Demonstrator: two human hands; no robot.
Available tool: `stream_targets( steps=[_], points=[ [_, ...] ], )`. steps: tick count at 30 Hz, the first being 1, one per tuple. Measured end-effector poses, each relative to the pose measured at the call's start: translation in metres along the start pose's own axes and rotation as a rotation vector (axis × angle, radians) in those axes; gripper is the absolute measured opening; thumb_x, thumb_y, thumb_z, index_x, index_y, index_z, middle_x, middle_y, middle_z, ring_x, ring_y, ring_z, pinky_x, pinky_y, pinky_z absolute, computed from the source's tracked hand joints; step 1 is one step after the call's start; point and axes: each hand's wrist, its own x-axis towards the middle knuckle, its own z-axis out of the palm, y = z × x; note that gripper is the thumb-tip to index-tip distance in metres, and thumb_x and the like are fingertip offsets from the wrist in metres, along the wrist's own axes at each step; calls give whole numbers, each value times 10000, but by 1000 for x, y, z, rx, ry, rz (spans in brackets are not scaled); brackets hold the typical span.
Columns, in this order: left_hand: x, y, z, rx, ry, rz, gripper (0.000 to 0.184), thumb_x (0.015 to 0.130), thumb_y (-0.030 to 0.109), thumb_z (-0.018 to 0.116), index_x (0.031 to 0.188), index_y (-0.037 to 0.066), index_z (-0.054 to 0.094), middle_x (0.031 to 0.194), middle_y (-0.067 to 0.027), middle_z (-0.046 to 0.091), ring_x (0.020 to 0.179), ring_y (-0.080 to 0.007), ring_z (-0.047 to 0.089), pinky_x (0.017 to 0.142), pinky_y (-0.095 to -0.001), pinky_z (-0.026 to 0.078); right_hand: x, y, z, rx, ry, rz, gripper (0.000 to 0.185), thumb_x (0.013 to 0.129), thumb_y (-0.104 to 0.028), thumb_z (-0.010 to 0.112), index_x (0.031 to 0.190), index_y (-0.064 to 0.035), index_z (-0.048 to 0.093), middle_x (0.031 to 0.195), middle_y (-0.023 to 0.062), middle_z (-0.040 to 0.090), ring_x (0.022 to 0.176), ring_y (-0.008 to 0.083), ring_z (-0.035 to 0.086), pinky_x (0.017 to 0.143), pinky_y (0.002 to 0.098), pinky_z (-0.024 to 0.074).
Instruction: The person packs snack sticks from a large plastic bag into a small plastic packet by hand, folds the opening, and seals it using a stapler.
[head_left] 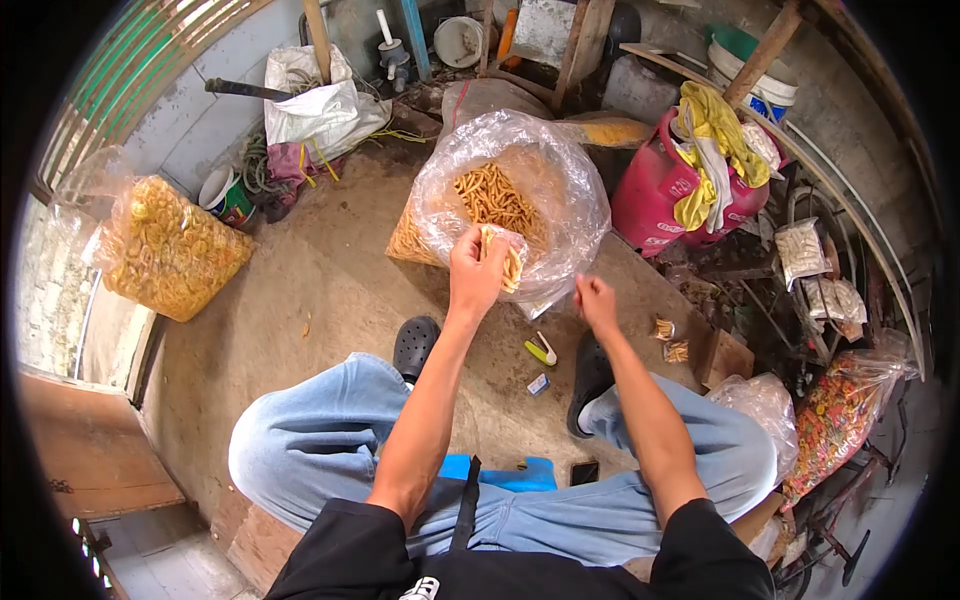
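A large clear plastic bag (580, 190) stands open on the floor, with brown stick-shaped snacks (497, 196) inside. At its near rim, my left hand (477, 270) is closed on a small clear packet (511, 262) holding pale sticks. To the right of the bag's near edge, my right hand (596, 301) is closed, fingertips pressed together; whatever it may hold is too small to make out. Below the hands lie a green and white tool (541, 349) and a small blue and white box (538, 384).
Two small filled packets (675, 351) lie right of my shoe. A red drum (650, 195) with cloths stands at right. At left sits a bag of yellow snacks (172, 250). A phone (584, 473) lies near my lap, a colourful bag (840, 415) at far right.
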Motion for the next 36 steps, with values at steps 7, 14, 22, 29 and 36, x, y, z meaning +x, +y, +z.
stream_targets(
  steps=[7, 14, 22, 29, 36],
  points=[
    [1, -3, 6, -113, -83, 1, 126, 929, 96, 553, 848, 11, 599, 787, -28, 635, 672, -73, 584, 581, -242, 475, -47, 85, 21, -790, -288, 94, 518, 806, -333, 706, 1213, -46, 562, 1117, 175, 651, 1086, 316, 612, 901, 400, 489],
    [2, -3, 8, -95, -74, -22, 91, 908, 75, 565, 843, 17, 592, 758, -10, 620, 674, -58, 562, 599, -228, 459, -66, 82, 34, -1028, -435, -43, 610, 799, -295, 686, 1331, -113, 451, 1309, 186, 486, 1186, 373, 514, 933, 490, 477],
    [6, -3, 2, -81, -69, -60, 116, 916, 101, 581, 845, 14, 607, 769, 0, 628, 681, -46, 559, 606, -220, 459, -54, 109, 60, -1134, -435, -125, 465, 792, -197, 672, 1216, -86, 516, 1186, 163, 536, 1118, 343, 556, 862, 474, 518],
    [13, -13, -3, -78, -133, -99, 122, 947, 136, 569, 931, 20, 601, 789, 16, 596, 693, -46, 536, 627, -229, 459, -52, 136, 66, -1154, -331, -161, 351, 807, -204, 641, 1108, -45, 555, 1030, 152, 600, 1014, 350, 605, 853, 488, 514],
    [15, -13, -10, 16, -213, -83, 132, 957, 159, 562, 979, 30, 576, 840, 20, 574, 748, -43, 513, 659, -225, 440, -42, 80, 36, -1040, -377, -29, 439, 769, -274, 613, 1116, -9, 562, 1042, 243, 642, 1011, 391, 625, 849, 475, 505]
  ],
)
